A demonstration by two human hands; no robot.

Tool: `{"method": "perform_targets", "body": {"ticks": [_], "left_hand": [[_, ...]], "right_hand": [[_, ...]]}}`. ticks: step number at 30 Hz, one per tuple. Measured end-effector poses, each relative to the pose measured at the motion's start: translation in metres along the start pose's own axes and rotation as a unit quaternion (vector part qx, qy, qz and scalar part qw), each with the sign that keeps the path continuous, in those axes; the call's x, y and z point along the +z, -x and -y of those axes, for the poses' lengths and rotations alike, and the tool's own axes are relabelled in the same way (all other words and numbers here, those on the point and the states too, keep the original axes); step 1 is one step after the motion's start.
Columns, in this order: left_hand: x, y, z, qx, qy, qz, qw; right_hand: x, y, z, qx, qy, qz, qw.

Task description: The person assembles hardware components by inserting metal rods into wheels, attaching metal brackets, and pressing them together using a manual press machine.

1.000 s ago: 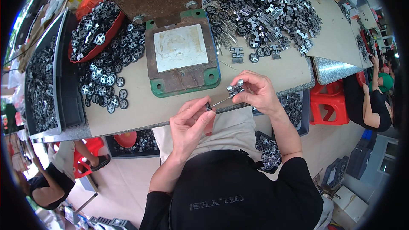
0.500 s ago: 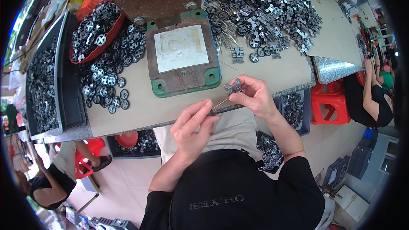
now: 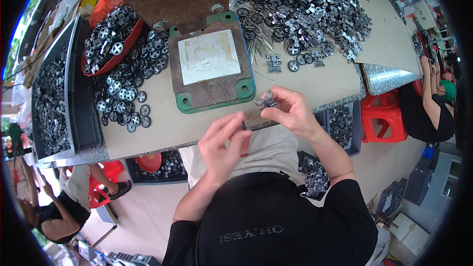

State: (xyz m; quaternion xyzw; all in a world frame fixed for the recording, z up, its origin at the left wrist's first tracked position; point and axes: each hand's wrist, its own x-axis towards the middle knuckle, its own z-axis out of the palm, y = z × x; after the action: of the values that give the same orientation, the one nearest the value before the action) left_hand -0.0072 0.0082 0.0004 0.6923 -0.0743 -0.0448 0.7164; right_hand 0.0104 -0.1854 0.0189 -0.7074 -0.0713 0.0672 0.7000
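In front of the press plate, both my hands are raised close together over the table's near edge. My right hand [image 3: 291, 112] pinches a small grey H-shaped clip part [image 3: 266, 100] between thumb and fingers. A thin metal rod [image 3: 253, 117] spans the gap between that part and my left hand [image 3: 218, 143]. The left fingers are closed on a small dark wheel [image 3: 243, 126], seen edge-on at the rod's near end. Whether the rod passes through the grey part is hidden by my right fingers.
A green-and-brown press base [image 3: 212, 96] stands mid-table. Loose wheels [image 3: 130, 93] and a red bowl [image 3: 118, 51] of wheels lie left, beside a grey bin [image 3: 86, 113]. Grey parts [image 3: 315, 10] and thin rods [image 3: 258, 44] are heaped right. Other people sit at both sides.
The grey part has tilted and shifted slightly left and down in my right hand. My left thumb and fingers have spread a little, showing more of the wheel.
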Motion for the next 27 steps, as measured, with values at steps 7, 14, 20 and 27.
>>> {"method": "perform_targets", "body": {"ticks": [7,14,20,27], "left_hand": [[-0.006,-0.002,0.003,-0.185,0.279,0.024,0.942],[-0.003,0.000,0.003,-0.137,0.245,0.003,0.960],[-0.001,0.002,0.003,-0.086,0.196,0.012,0.977],[-0.003,0.005,-0.001,-0.070,0.134,-0.001,0.989]], "right_hand": [[-0.005,0.004,-0.006,-0.045,-0.002,0.017,0.999],[-0.009,0.005,0.005,-0.012,-0.012,0.015,1.000],[-0.011,0.007,-0.001,0.026,-0.028,0.028,0.999],[-0.008,0.006,0.001,-0.011,0.025,0.037,0.999]]}}
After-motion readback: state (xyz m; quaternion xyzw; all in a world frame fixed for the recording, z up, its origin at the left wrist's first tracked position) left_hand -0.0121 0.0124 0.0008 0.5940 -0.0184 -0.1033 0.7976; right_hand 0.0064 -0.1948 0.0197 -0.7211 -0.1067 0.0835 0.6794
